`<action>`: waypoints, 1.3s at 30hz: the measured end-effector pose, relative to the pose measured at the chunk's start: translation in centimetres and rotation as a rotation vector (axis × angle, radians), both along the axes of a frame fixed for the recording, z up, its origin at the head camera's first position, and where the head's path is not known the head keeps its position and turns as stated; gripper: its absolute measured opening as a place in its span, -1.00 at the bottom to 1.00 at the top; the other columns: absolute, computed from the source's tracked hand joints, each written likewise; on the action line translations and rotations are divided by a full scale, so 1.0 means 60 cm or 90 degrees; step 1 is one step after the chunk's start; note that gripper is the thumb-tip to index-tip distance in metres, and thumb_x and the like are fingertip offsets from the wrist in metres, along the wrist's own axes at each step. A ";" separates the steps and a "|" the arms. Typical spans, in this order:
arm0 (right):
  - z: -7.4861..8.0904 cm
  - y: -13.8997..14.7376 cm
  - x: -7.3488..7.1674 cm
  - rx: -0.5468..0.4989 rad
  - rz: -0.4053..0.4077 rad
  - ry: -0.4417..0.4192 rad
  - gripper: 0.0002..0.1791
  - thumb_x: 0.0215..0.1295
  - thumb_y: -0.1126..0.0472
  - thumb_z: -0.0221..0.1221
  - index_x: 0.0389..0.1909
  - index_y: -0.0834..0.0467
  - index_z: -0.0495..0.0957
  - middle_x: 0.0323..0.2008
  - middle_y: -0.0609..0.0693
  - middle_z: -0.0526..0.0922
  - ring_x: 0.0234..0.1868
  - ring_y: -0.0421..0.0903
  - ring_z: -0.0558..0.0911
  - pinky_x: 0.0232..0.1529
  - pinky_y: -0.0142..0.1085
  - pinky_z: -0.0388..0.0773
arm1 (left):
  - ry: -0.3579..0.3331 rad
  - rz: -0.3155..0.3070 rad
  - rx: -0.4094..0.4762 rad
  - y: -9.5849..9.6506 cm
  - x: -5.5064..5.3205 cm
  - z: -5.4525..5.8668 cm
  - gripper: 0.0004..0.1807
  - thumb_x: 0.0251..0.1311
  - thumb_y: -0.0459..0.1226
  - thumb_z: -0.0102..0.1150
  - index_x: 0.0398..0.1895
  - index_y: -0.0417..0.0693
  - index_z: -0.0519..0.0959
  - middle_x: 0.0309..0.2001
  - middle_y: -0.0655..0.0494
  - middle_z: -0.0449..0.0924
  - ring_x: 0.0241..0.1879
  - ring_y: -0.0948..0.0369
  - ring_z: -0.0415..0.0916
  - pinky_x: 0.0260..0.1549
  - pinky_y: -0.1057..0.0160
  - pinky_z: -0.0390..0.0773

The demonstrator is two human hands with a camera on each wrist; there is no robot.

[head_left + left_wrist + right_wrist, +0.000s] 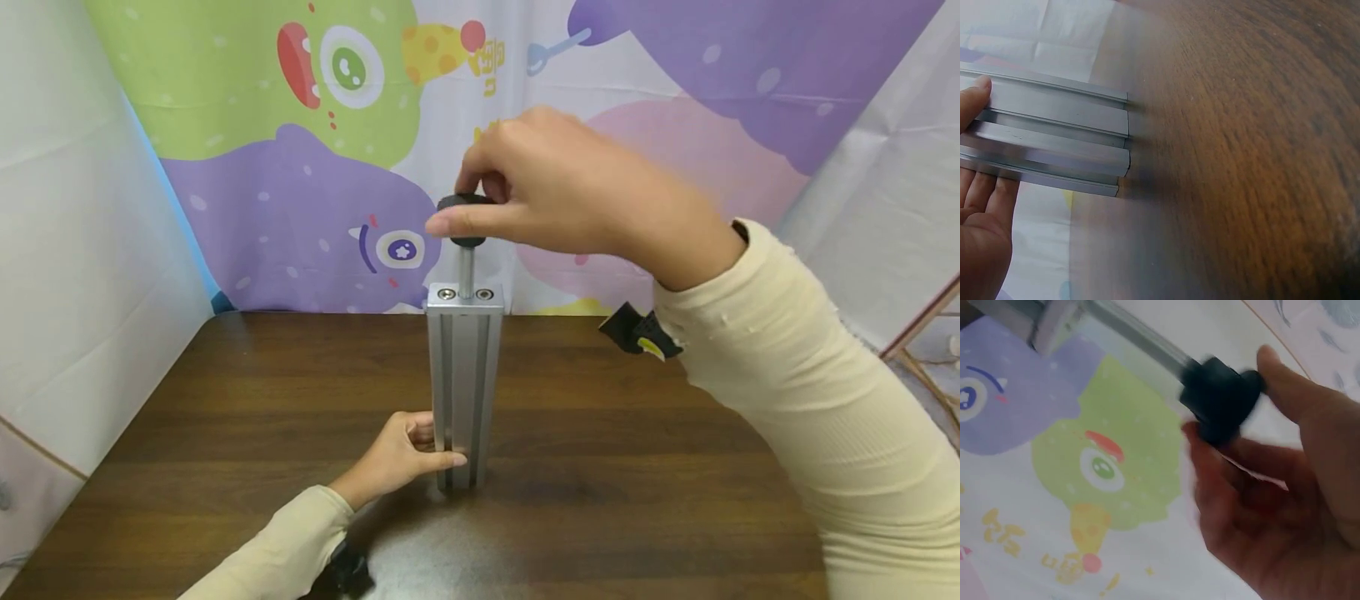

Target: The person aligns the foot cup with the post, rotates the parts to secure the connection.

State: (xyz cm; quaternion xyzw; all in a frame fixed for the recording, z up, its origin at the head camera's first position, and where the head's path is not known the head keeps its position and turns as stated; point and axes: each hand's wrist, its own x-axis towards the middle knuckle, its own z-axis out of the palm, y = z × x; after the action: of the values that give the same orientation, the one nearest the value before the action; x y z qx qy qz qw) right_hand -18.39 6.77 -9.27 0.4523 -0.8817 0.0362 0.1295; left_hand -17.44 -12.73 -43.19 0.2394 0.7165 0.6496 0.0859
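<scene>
An aluminium profile post stands upright on the brown wooden table. Its top plate carries two screws, and a metal rod rises between them to a black knob. My right hand pinches that knob between thumb and fingers from the right; the right wrist view shows the knob in the fingertips. Low on the post, my left hand grips it from the left, thumb across the near face and fingers round the side. The post's lower end meets the tabletop.
Brown wooden tabletop spreads around the post. Behind it hangs a cartoon-printed cloth, with white cloth at the left side. Black wrist straps show beneath the right sleeve.
</scene>
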 end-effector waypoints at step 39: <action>0.014 0.032 -0.026 0.081 0.204 -0.082 -0.28 0.21 0.59 -0.09 0.28 -0.12 0.43 0.23 -0.34 0.45 0.08 -0.45 0.45 -0.04 -0.43 0.45 | 0.008 0.006 0.003 -0.001 0.001 -0.001 -0.60 0.00 -0.41 0.42 -0.07 -0.41 0.58 -0.23 -0.23 0.69 -0.24 0.19 0.69 -0.22 0.28 0.66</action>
State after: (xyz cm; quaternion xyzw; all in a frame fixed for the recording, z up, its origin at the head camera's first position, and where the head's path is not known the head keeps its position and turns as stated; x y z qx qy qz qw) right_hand -19.97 8.69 -8.44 0.5911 -0.8052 0.0290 0.0366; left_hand -17.38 -12.76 -43.23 0.2407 0.7165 0.6501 0.0777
